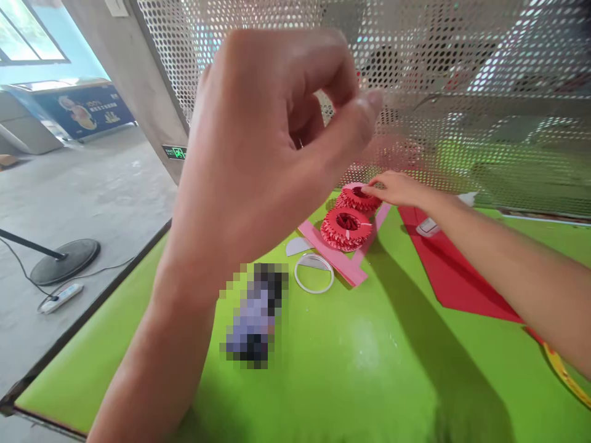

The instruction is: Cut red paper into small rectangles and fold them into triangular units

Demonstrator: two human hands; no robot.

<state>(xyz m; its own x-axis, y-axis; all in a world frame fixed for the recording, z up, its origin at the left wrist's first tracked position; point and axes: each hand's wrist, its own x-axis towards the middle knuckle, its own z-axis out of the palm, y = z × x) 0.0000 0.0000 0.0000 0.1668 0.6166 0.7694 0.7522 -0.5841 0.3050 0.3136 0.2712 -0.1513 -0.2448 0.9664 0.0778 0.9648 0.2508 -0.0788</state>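
Observation:
My left hand (272,129) is raised close to the camera, above the table. Its fingers are curled in toward the thumb; whether anything sits between the tips is hidden. At the back of the table, my right hand (392,187) has its fingertips on the rim of a red pleated paper ring (357,197). A second red pleated paper ring (346,227) lies just in front of it. Both rest on or beside pink paper strips (335,261). Nearer me lie a thin white hoop (314,291) and a pale half-round piece (298,246).
The green tabletop (369,369) ends at a perforated metal screen (443,55). A blurred-out flat object (253,320) lies at left centre. Under my right forearm are red sheets (452,271) and a small clear-and-white item (427,227). Yellow tape (566,378) sits at the right edge.

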